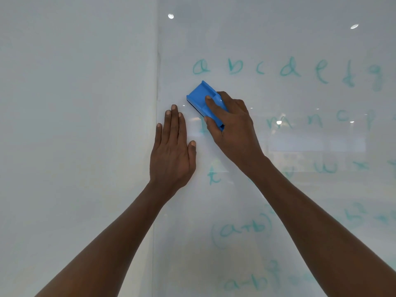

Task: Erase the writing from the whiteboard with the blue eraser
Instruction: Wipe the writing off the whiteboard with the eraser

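Note:
My right hand [232,123] grips the blue eraser [200,97], pressed tilted against the whiteboard [278,35] just below the letter "a". Green writing [287,68] fills the board: a row "a b c d e f g" at the top, fainter rows of letters beneath, and formulas such as "(a+b)" [242,229] lower down. My left hand [172,151] lies flat on the board with fingers together, left of the eraser, beside a vertical seam [158,99]. A smeared letter shows between the two hands.
Left of the seam a blank white panel [75,125] stretches to the frame's edge. Ceiling lights reflect as bright spots [170,16] near the top of the glossy board.

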`<action>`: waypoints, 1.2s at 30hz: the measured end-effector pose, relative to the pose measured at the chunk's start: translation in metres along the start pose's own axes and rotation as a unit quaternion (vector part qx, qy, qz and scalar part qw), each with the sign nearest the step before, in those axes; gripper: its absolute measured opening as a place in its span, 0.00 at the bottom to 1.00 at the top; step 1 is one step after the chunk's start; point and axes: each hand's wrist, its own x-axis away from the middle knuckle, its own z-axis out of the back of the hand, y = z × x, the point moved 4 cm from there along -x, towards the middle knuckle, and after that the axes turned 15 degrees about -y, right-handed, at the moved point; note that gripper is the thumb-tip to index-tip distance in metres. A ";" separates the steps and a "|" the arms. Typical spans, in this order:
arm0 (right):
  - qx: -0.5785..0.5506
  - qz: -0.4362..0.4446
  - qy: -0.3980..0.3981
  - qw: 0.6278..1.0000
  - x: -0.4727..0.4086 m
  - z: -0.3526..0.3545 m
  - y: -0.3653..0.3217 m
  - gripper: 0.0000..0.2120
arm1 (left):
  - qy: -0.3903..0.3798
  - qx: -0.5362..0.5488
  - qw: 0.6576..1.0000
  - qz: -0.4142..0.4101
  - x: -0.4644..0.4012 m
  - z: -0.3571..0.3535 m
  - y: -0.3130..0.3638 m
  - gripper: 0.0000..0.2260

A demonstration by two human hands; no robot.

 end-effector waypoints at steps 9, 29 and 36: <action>0.019 -0.008 -0.021 1.000 0.040 -0.004 -0.004 0.20 | -0.003 0.009 1.000 -0.006 0.001 0.004 0.001 0.29; 0.039 -0.049 -0.027 0.998 0.147 -0.018 -0.025 0.17 | -0.001 0.010 1.000 -0.009 0.002 0.005 0.002 0.28; 0.026 -0.029 -0.043 0.998 0.177 -0.026 -0.027 0.17 | 0.001 0.012 1.000 -0.009 0.002 0.006 0.002 0.27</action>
